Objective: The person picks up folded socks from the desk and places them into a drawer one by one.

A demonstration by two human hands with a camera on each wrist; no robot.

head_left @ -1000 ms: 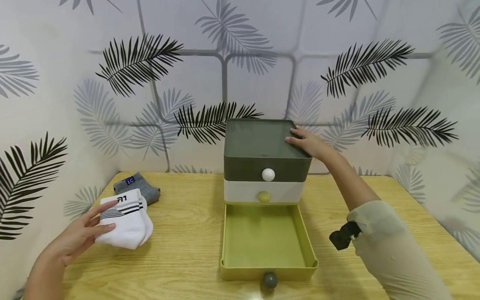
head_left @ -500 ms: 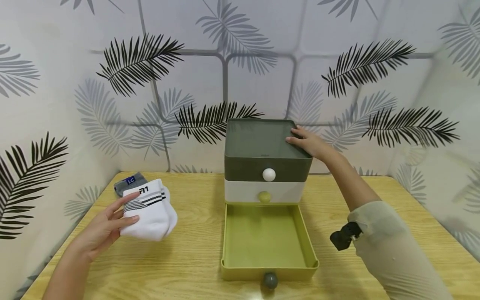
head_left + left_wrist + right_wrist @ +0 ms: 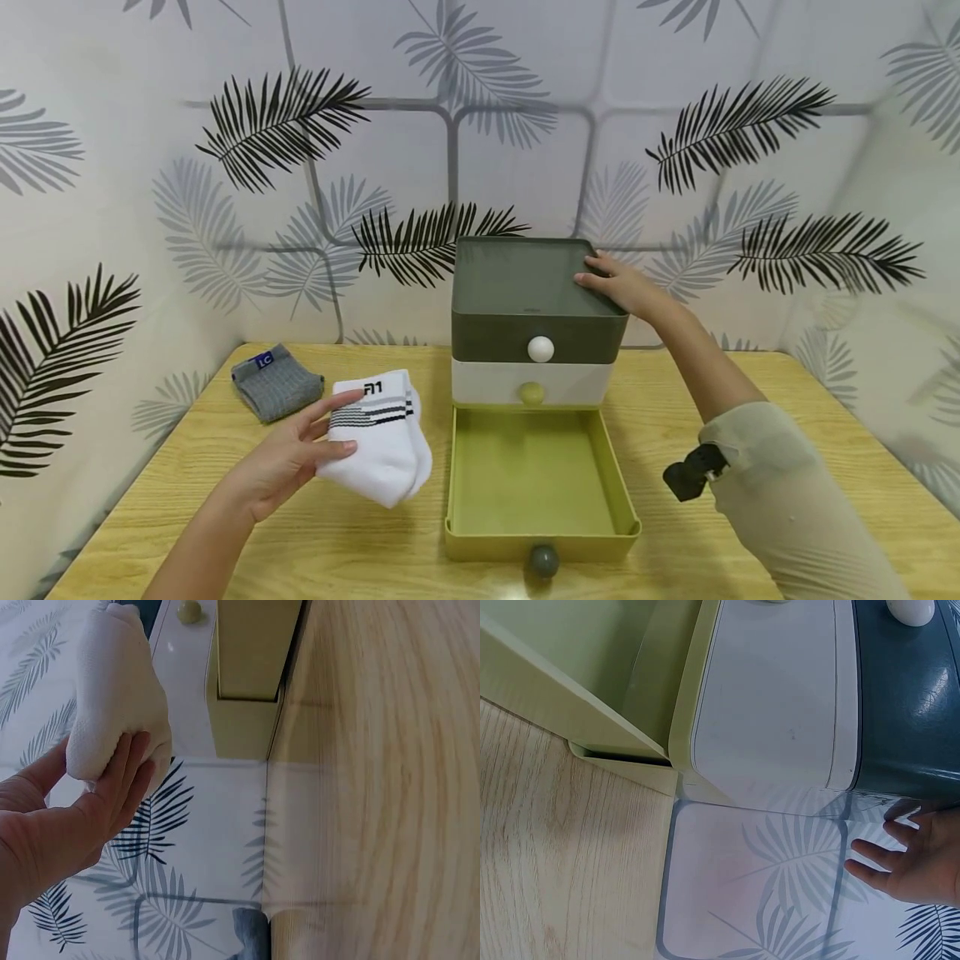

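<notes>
My left hand (image 3: 281,462) pinches a folded pair of white socks (image 3: 378,446) with dark stripes, held over the table just left of the drawer box. In the left wrist view the socks (image 3: 116,690) sit between thumb and fingers, above the table. The small three-tier drawer box (image 3: 532,337) has a dark green top, a white middle and a yellow-green bottom drawer (image 3: 536,475), pulled out with a bare floor. On the dark top's right edge rests my right hand (image 3: 622,283), its fingers spread. The right wrist view shows that hand (image 3: 915,859) beside the dark tier (image 3: 907,705).
A folded grey pair of socks (image 3: 277,383) with a blue label lies at the table's back left. The wooden table (image 3: 360,550) meets a leaf-patterned wall covering (image 3: 390,167) behind and at both sides. A grey knob (image 3: 543,561) sticks out from the pulled-out drawer.
My left hand has carried the white socks rightward, from in front of the grey socks to beside the open drawer. The right hand has stayed on the box top.
</notes>
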